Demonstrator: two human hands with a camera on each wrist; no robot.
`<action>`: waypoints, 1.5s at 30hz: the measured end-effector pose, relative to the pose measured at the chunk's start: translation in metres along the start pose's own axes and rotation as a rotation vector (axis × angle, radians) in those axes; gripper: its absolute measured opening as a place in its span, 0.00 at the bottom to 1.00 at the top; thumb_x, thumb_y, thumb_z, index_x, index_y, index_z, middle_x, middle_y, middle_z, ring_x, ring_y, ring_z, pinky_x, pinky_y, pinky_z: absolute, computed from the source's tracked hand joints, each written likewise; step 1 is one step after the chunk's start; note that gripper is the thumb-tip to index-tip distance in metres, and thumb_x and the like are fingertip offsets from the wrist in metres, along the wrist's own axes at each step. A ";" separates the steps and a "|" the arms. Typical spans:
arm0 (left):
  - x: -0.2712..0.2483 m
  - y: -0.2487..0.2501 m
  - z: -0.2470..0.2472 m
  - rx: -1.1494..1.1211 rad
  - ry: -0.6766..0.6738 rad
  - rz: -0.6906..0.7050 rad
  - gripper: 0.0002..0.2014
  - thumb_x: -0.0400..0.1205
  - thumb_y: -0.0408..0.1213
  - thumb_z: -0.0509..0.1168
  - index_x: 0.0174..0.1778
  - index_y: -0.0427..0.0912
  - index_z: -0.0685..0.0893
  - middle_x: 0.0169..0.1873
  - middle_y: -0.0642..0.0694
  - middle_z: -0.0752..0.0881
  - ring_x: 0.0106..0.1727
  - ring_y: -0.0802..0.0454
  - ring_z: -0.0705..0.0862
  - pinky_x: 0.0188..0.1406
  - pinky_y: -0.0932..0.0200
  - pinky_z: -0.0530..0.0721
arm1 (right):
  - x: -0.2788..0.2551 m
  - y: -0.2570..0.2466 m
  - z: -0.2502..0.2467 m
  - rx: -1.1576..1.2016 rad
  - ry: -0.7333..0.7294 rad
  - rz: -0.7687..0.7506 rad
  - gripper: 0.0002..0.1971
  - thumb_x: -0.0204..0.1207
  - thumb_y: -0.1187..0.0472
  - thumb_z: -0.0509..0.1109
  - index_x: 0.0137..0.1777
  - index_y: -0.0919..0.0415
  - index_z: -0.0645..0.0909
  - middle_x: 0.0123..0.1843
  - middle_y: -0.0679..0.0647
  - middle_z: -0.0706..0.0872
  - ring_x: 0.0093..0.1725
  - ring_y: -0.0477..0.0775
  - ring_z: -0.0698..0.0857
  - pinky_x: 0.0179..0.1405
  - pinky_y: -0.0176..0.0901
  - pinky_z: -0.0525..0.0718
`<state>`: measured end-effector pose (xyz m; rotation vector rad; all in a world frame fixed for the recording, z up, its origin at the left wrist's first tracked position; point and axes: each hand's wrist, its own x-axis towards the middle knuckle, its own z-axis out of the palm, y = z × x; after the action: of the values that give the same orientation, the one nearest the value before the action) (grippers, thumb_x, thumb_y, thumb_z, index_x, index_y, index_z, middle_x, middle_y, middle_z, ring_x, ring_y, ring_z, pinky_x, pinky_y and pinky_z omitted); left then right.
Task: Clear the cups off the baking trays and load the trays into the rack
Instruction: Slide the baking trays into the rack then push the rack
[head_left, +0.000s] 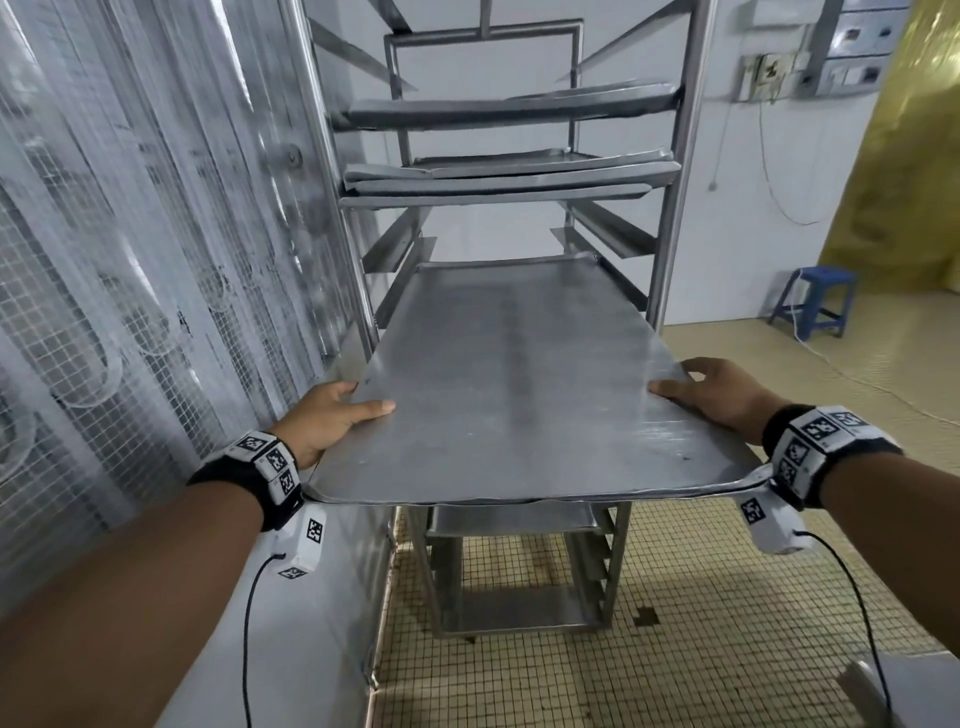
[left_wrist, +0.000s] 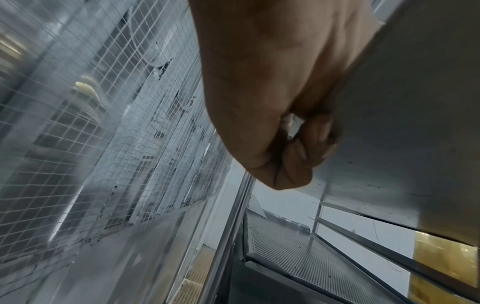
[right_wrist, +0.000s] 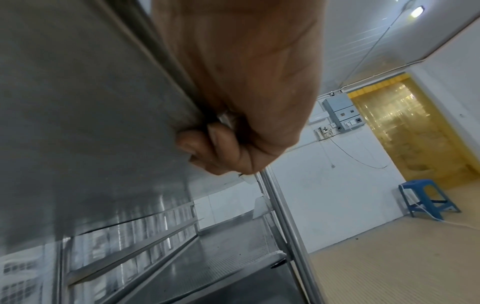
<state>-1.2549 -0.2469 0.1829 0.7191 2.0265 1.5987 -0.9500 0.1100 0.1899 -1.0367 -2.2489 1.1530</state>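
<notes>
Steel tray (head_left: 511, 374): bare, far end between the rack (head_left: 670, 171) rails
Left hand (head_left: 324, 415): grips tray's near-left edge
Right hand (head_left: 719, 395): grips near-right edge

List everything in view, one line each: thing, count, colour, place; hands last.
held baking tray: one, grey metal, no cups on it, far end between the rack posts
rack: one, steel, ahead
loaded trays: several, grey, on upper runners; more below
mesh panel: one, silvery, left
stool: one, blue, right by the wall
strip curtain: one, yellow, far right
floor: small beige tiles
left hand: grips the tray's left edge
right hand: grips the tray's right edge
</notes>
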 end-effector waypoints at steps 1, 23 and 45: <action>0.002 0.001 0.001 0.003 0.007 -0.008 0.11 0.77 0.35 0.78 0.53 0.41 0.89 0.46 0.44 0.94 0.35 0.54 0.93 0.29 0.62 0.88 | 0.003 0.000 0.000 -0.008 -0.003 0.007 0.20 0.75 0.48 0.81 0.59 0.58 0.82 0.43 0.47 0.87 0.39 0.48 0.86 0.33 0.37 0.81; 0.018 -0.002 0.002 0.021 0.032 -0.023 0.14 0.78 0.34 0.78 0.59 0.39 0.89 0.47 0.40 0.94 0.36 0.50 0.94 0.29 0.59 0.89 | -0.097 0.035 -0.024 0.044 -0.075 -0.326 0.46 0.64 0.22 0.68 0.80 0.43 0.74 0.75 0.41 0.81 0.67 0.52 0.85 0.52 0.41 0.84; -0.033 -0.005 -0.029 0.563 -0.296 0.018 0.73 0.57 0.61 0.88 0.90 0.62 0.45 0.84 0.61 0.64 0.83 0.57 0.69 0.81 0.44 0.73 | -0.061 0.040 -0.008 -0.220 0.111 -0.390 0.58 0.48 0.19 0.73 0.77 0.51 0.78 0.69 0.52 0.88 0.58 0.49 0.85 0.59 0.41 0.80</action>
<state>-1.2490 -0.2908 0.1851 1.0970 2.2481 0.8505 -0.8890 0.0829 0.1600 -0.6725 -2.3852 0.6820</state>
